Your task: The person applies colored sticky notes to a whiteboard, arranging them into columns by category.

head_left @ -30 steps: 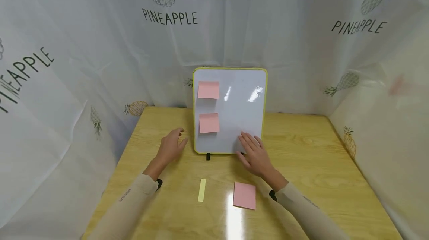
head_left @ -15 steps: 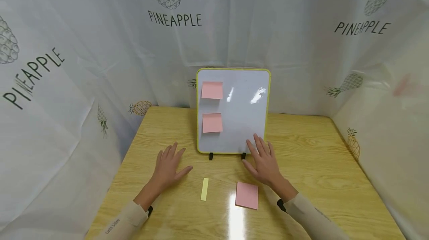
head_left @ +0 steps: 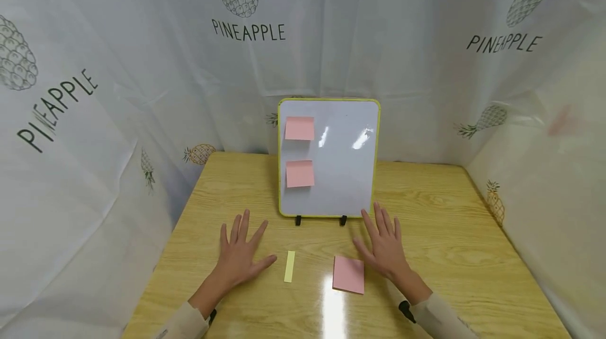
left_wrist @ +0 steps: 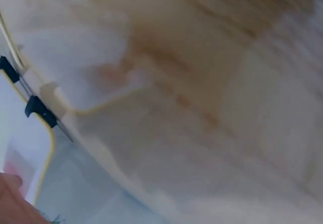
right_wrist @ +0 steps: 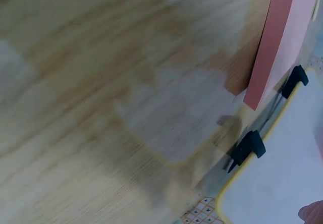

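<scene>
A yellow-framed whiteboard (head_left: 341,170) stands upright at the back of the table. Two pink sticky notes are stuck one above the other on its left side, an upper note (head_left: 300,128) and a lower note (head_left: 300,173). My left hand (head_left: 239,255) has its fingers spread over the wood, left of a narrow yellow sticky strip (head_left: 289,267). My right hand (head_left: 385,247), fingers also spread, is just right of a pink sticky note pad (head_left: 348,275), its fingertips overlapping the board's lower right corner in the head view. Both hands hold nothing.
Black feet (head_left: 298,220) support the whiteboard on the wooden table (head_left: 435,255). Behind and at both sides hangs a white curtain (head_left: 402,55) printed with pineapples. In the right wrist view, the thick edge of the pink pad (right_wrist: 272,47) shows near the board.
Both hands have drawn back from the board toward me and spread their fingers. The right hand has left the board's lower part and shifted right. Notes, strip and pad stay in place.
</scene>
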`<state>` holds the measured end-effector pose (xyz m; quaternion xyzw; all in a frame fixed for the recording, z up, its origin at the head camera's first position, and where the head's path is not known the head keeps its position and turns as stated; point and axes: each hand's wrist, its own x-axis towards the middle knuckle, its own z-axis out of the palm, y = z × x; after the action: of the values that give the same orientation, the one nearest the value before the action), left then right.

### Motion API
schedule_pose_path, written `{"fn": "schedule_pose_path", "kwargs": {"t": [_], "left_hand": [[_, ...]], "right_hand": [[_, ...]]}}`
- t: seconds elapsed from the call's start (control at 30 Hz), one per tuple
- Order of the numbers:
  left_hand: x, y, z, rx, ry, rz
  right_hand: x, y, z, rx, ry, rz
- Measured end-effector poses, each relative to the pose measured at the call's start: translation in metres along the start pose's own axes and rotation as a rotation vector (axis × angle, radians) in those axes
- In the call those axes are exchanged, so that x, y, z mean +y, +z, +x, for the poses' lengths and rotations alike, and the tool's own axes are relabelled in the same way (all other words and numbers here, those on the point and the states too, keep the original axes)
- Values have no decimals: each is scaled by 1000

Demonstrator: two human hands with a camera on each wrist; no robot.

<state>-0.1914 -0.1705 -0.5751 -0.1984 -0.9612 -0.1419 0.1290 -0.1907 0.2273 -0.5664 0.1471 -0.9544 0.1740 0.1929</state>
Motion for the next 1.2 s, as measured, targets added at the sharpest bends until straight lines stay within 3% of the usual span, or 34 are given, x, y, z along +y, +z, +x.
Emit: {"fn": "schedule_pose_path", "kwargs": {"t": [0.23,0.57,0.87,1.2], "left_hand": [[4,-3,-6,39,63,47],[8,-4,-9,-2,126,80],[0,-2,-7,40,180,117],[-6,-5,-6,27,269,146]], "right_hand": [[-16,2,-7,21,-82,17],[-61,15,3,26,-251,10],[-108,32,13,-101,-370,31],[-146,49,14,-225,-568,-147]]}}
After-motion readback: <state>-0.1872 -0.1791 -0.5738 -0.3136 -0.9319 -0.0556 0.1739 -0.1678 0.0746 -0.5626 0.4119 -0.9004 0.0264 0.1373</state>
